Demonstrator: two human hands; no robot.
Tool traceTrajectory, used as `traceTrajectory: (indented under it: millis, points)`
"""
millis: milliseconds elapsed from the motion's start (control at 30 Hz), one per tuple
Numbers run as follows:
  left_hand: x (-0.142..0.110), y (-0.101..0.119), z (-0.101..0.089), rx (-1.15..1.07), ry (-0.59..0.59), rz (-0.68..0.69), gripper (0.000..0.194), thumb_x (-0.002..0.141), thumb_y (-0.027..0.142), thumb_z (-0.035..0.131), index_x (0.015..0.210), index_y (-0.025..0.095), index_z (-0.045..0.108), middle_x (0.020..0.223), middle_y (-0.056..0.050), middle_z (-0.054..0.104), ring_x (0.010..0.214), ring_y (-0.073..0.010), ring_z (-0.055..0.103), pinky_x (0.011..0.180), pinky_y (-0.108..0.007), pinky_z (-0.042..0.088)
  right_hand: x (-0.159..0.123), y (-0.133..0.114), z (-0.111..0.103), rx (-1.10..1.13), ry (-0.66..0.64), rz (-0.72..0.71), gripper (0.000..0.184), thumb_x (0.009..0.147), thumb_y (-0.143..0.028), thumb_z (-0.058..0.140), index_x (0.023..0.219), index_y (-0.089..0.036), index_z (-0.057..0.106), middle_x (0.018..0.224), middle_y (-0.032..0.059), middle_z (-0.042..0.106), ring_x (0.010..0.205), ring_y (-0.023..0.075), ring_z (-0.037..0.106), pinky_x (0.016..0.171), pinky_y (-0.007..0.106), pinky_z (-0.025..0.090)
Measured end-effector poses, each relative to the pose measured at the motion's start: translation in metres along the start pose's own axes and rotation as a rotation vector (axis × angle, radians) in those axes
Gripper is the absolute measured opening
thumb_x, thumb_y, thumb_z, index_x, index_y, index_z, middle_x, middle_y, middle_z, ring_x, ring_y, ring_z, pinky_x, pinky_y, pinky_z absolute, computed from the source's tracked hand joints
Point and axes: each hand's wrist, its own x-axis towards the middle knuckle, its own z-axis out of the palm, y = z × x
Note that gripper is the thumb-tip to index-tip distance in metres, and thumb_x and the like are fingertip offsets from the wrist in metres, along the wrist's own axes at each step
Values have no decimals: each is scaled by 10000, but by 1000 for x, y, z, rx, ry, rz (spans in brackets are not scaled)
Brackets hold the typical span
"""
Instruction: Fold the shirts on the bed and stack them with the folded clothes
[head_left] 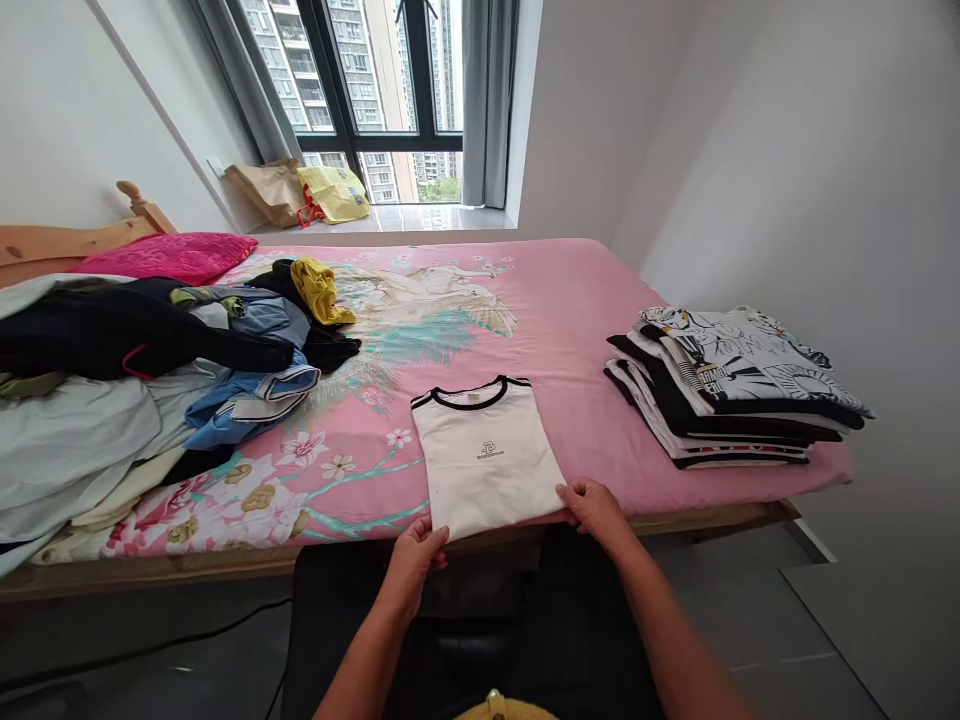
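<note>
A white T-shirt with a black neckband and a small dark print on its chest lies folded at the front edge of the bed. My left hand pinches its near left corner between thumb and fingers. At the near right corner, my right hand grips the fabric in the same way. The shirt's lower hem hangs slightly over the bed's edge, between my two hands. Its collar points away from me.
A loose heap of clothes covers the bed's left side, a yellow garment on its far end. On the right sits a stack of folded clothes. Behind are a pink pillow and bags on the windowsill.
</note>
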Motion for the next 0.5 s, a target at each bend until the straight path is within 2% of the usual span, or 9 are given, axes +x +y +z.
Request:
traceTrajectory:
  millis: [133,200,267,367,433,500]
  points:
    - [-9,-12,-19,-19,-197,-63,300,592,243,714,860,141,624,588,57,529,397,-20,354,420,-175,342,-17,21,12,397,-63,86,209,733,-368,576,790,-193,478,612,-40,521,475,99,502,448,235,462]
    - [-14,-21,-28,-33,-264,-101,275,594,235,709,842,142,634,564,58,519,392,-23,341,421,-180,336,-26,32,15,525,-111,73,293,706,-341,618,939,-195,518,660,-47,544,470,76,474,480,238,489]
    - [-18,-26,-33,-48,-301,-123,290,607,254,729,863,145,648,611,33,571,433,-40,410,454,-185,367,-33,39,14,608,-202,44,380,707,-338,640,1047,-207,533,685,-48,562,484,68,466,525,240,506]
    - [-21,-21,-31,-84,-336,-128,362,644,318,755,945,140,662,824,-52,677,667,-124,596,591,-217,454,-34,39,10,601,-330,34,356,731,-390,658,1018,-190,590,733,-11,605,587,102,534,543,232,504]
    - [-21,-11,-25,-142,-373,-126,420,667,358,751,1006,128,661,944,-105,695,829,-197,641,712,-272,488,-31,33,8,582,-380,37,363,749,-434,653,999,-174,617,815,28,651,687,137,587,558,234,503]
    - [-20,0,-19,-213,-398,-130,458,679,377,742,1042,111,655,987,-139,698,908,-252,650,806,-331,492,-27,25,7,626,-437,34,383,770,-456,635,1020,-165,626,889,56,678,742,162,620,606,259,512]
